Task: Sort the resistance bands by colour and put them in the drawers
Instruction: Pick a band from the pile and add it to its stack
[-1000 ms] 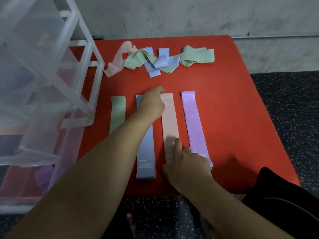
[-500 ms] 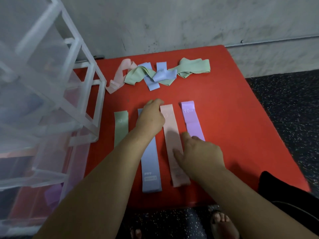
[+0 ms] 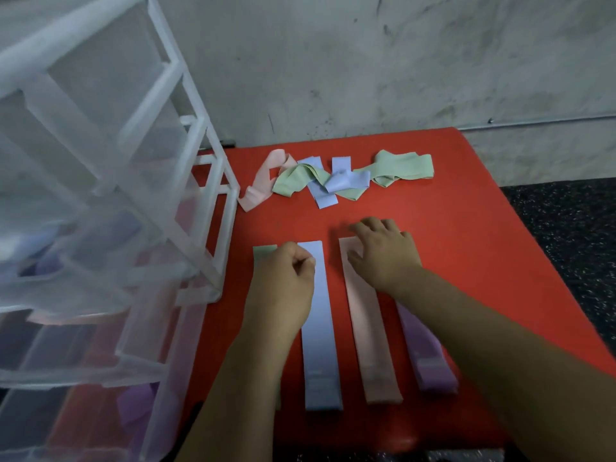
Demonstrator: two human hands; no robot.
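the sorting looks part done from where i stand. four bands lie flat, side by side, on the red mat (image 3: 483,261): a green band (image 3: 265,252), mostly hidden under the person's arm, then a blue band (image 3: 320,328), a pink band (image 3: 366,331) and a purple band (image 3: 425,348). further back, near the wall, a tangled heap (image 3: 333,181) of pink, green and blue bands waits unsorted.

the left hand (image 3: 283,288) sits at the far end of the row, between green and blue, fingers curled in tight; thumb and forefinger look to nip the blue band's left edge, though the blur makes that a guess. the right hand (image 3: 383,258) lies spread and flat, fingers apart, palm down over the far ends of pink and purple, gripping nothing.

so the step, i judge, is straightening the laid-out row. the drawer unit (image 3: 206,208) stands just left of the mat, translucent, with soft purple, pink and blue shapes showing through some drawers.

next, someone has to pull the heap apart colour by colour; the loops are twisted through one another, so tugging one may drag the rest. then each colour goes to its drawer, which must be slid open first.
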